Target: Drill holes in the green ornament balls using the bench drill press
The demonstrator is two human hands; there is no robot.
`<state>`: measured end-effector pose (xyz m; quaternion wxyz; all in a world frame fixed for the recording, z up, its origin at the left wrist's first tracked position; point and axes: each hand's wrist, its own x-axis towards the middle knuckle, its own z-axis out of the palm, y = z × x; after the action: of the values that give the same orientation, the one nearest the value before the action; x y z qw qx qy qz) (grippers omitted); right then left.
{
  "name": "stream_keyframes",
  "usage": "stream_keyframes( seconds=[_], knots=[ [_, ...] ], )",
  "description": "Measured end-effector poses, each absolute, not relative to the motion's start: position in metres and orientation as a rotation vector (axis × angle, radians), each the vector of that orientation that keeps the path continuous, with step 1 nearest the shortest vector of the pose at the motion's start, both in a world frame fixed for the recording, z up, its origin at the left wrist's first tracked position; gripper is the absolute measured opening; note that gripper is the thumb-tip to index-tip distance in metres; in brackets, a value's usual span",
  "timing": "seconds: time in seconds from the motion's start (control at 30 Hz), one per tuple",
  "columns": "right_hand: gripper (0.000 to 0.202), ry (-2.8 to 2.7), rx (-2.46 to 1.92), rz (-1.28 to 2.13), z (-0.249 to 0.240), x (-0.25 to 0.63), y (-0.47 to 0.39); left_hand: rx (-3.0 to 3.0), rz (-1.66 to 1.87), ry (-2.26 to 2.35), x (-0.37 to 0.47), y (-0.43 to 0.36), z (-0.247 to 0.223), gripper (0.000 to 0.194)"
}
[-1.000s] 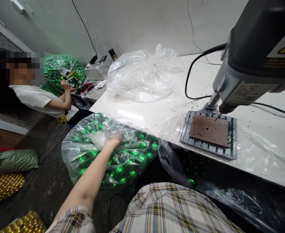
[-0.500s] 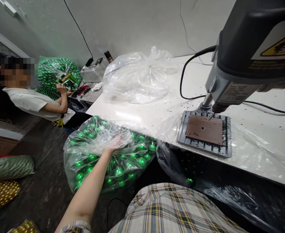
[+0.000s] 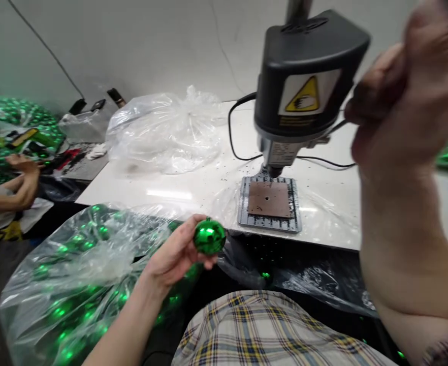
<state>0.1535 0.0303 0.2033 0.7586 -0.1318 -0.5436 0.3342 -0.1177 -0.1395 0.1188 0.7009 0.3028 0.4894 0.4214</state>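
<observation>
My left hand has its fingers closed round a shiny green bauble, held in front of the table edge. At the right, blurred and close to the camera, my right hand is wrapped round the end of the drill press lever; its grip is mostly hidden by my fingers. The drill press stands over a brown board with a small hole, which lies on the slotted metal base. Beneath my left arm is a clear plastic bag of green baubles.
A pale clear plastic bag lies on the white table. Dark shavings are scattered round the base, and a black cable loops behind it. A co-worker's hands are at the far left, near another bag of green baubles.
My left hand has come out of the bag with a green bauble. My right hand has come into view on the lever. The view has turned right.
</observation>
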Motion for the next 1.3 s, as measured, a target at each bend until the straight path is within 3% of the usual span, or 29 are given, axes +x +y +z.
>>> stream_keyframes(
  seconds=[0.17,0.3,0.47,0.63,0.83,1.03,1.3],
  knots=[
    [0.042,-1.209,-0.281,0.605,0.207,0.155,0.039,0.391,1.01,0.941,-0.062,-0.06,0.075,0.033],
    [0.046,-1.198,-0.284,0.645,0.205,0.154,0.042,0.505,1.159,0.971,-0.044,-0.031,0.06,0.035],
    [0.043,-1.18,-0.284,0.694,0.205,0.156,0.042,0.776,1.195,1.049,-0.039,-0.023,0.05,0.058],
    [0.045,-1.192,-0.301,0.663,0.206,0.155,0.042,1.155,1.185,1.155,-0.039,-0.013,0.038,0.066],
    [0.049,-1.21,-0.394,0.653,0.207,0.155,0.039,1.539,1.212,1.449,-0.033,-0.001,0.021,0.057],
    [0.054,-1.259,-0.417,0.62,0.206,0.156,0.039,1.86,1.209,1.439,-0.021,0.005,0.022,0.051],
    [0.053,-1.217,-0.357,0.656,0.208,0.154,0.039,1.694,1.232,1.309,-0.004,0.009,0.009,0.053]
  ],
)
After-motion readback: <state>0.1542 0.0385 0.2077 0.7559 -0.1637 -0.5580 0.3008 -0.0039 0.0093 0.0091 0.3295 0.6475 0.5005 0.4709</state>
